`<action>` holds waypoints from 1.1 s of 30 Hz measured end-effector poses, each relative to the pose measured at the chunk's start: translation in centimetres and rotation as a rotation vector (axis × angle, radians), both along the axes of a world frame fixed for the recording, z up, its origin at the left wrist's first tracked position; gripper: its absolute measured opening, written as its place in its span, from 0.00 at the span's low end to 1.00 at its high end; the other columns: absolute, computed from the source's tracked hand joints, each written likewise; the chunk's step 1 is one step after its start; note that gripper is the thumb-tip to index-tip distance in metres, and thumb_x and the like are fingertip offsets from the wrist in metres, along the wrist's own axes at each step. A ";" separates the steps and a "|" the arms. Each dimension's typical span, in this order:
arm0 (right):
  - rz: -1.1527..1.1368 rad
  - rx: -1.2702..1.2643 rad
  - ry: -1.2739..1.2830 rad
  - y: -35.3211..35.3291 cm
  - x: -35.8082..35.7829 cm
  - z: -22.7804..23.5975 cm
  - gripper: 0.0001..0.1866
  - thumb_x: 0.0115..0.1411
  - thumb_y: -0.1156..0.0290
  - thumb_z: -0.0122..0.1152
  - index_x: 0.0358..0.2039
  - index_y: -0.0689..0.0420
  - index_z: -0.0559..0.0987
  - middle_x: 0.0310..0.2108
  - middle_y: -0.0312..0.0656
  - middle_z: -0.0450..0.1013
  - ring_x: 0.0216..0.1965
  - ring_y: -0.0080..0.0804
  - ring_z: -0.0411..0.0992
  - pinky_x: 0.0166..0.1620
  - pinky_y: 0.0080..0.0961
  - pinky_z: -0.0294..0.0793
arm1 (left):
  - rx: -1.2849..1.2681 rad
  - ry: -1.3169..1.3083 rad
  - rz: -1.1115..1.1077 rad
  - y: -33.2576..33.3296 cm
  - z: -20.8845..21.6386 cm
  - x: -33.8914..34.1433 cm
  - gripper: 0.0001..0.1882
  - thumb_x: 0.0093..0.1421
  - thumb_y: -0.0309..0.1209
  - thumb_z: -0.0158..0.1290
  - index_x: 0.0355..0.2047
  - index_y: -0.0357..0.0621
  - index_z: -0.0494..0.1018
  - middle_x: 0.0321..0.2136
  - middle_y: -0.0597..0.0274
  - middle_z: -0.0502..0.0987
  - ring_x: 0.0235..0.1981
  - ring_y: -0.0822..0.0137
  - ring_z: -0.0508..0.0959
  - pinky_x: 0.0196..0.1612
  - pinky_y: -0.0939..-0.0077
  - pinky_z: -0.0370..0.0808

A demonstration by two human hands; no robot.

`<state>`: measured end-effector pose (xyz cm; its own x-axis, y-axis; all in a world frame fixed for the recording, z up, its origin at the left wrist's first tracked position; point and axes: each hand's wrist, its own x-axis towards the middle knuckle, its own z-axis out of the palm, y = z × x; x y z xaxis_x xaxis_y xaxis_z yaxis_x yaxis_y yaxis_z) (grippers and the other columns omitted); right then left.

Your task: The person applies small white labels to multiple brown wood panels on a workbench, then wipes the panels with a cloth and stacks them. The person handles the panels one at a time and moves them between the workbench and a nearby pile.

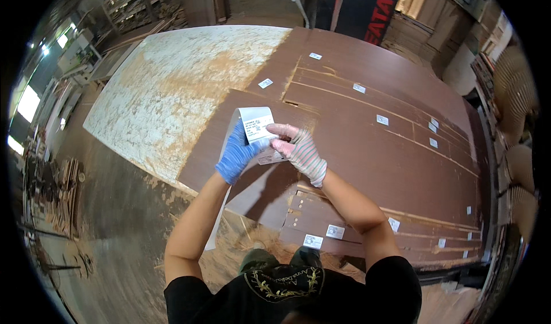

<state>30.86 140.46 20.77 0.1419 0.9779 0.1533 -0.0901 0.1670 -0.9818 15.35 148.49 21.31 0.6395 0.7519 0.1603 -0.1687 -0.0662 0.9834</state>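
My left hand (237,155), in a blue knit glove, is closed round a strip of white printed labels (256,123). The strip curls over behind this hand, and a long pale tail of it hangs down past my left wrist. At the label's right edge, the thumb and fingers of my right hand (298,151), in a pink and green striped glove, pinch together. Part of another label shows below the two hands. Both hands are above a brown cut panel (367,152).
Single white labels lie on the brown pieces, among them one label (359,88) at the far side and another (313,241) near me. A white sawdust-covered surface (189,77) stretches to the left. Wood offcuts (68,192) stand at far left; a dark machine (359,8) stands behind.
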 end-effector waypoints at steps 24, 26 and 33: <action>-0.111 -0.077 0.258 -6.1 12.8 -5.4 0.16 0.51 0.79 0.60 0.43 0.63 0.76 0.39 0.41 0.75 0.42 0.26 0.72 0.47 0.23 0.72 | -0.102 0.279 -0.205 -4.7 -3.2 13.7 0.33 0.49 0.16 0.53 0.56 0.38 0.56 0.48 0.57 0.69 0.48 0.66 0.71 0.50 0.72 0.71; -0.142 -0.115 0.316 -7.1 15.1 -5.8 0.14 0.52 0.78 0.61 0.41 0.63 0.77 0.36 0.40 0.76 0.40 0.24 0.73 0.46 0.22 0.73 | -0.081 0.299 -0.259 -5.4 -3.3 16.2 0.34 0.49 0.13 0.48 0.57 0.38 0.53 0.48 0.56 0.69 0.48 0.66 0.71 0.51 0.72 0.70; -0.291 -0.145 -0.290 -10.5 21.2 -7.3 0.08 0.56 0.67 0.59 0.32 0.59 0.77 0.29 0.38 0.76 0.34 0.22 0.72 0.39 0.22 0.72 | -0.173 0.356 -0.301 -8.3 -5.9 20.8 0.35 0.49 0.10 0.46 0.58 0.40 0.53 0.47 0.58 0.69 0.46 0.68 0.71 0.48 0.75 0.72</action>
